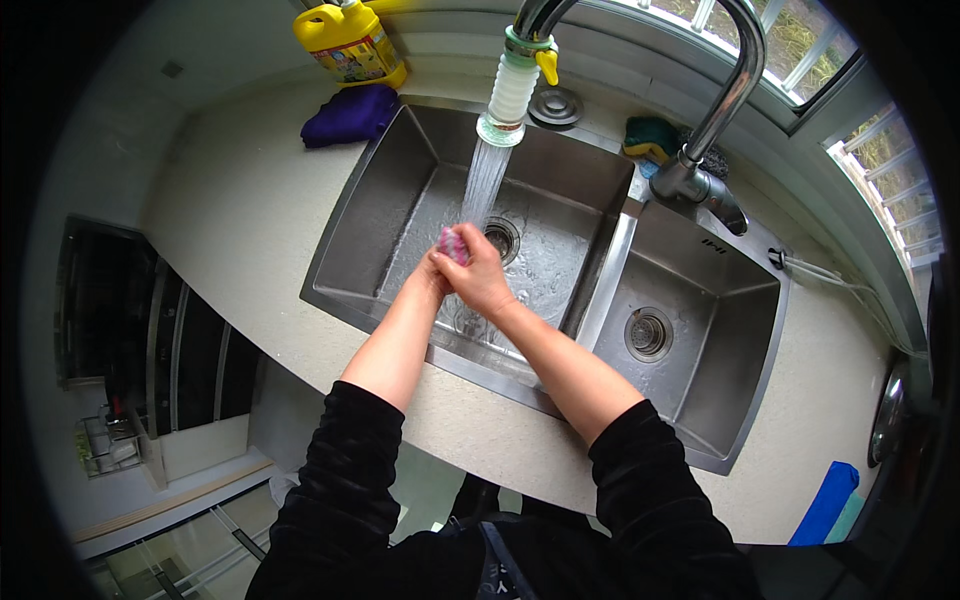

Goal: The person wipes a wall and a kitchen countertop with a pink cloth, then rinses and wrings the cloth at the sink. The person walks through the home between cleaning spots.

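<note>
Both my hands are pressed together over the larger basin (420, 187) of a stainless steel double sink. A small pink-and-white cloth (453, 246) is squeezed between them, with only its top showing. My right hand (481, 271) wraps over it from the right. My left hand (435, 276) grips it from the left, its fingers mostly hidden. Water (486, 180) runs from the ribbed faucet extender (513, 90) down to just behind my hands. The basin drain (501, 240) lies just beyond them.
The smaller basin (690, 300) is at right, past the steel divider (609, 277). A purple cloth (351, 116) and a yellow jug (352, 45) stand at back left. Behind the sink are a drain cover (556, 106), a sponge (649, 139) and the faucet base (679, 180). A blue cloth (825, 506) lies front right.
</note>
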